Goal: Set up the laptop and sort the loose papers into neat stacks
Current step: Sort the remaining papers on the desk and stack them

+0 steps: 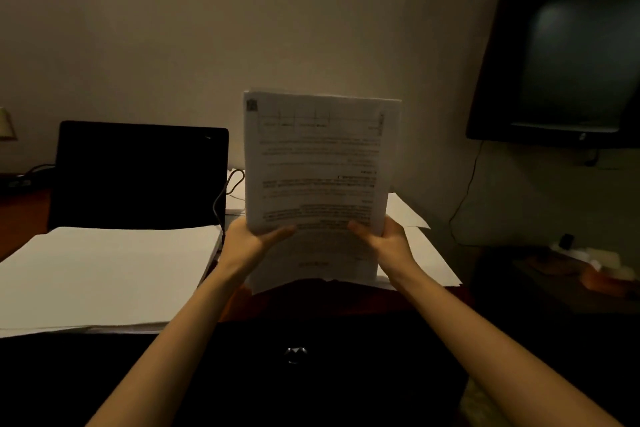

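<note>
I hold a bundle of printed papers (320, 166) upright in front of me, its text upside down. My left hand (247, 241) grips its lower left edge, thumb across the front. My right hand (388, 239) grips the lower right edge the same way. The laptop (138, 175) stands open at the left, screen dark. White sheets (104, 270) lie over its keyboard area. More loose sheets (420, 253) lie flat on the desk behind and right of the bundle.
A dark cable (221, 198) runs beside the laptop's right edge. A black television (568, 45) hangs on the wall at the right, with a cord below it. A low side table (571, 274) with small items stands at the right. The room is dim.
</note>
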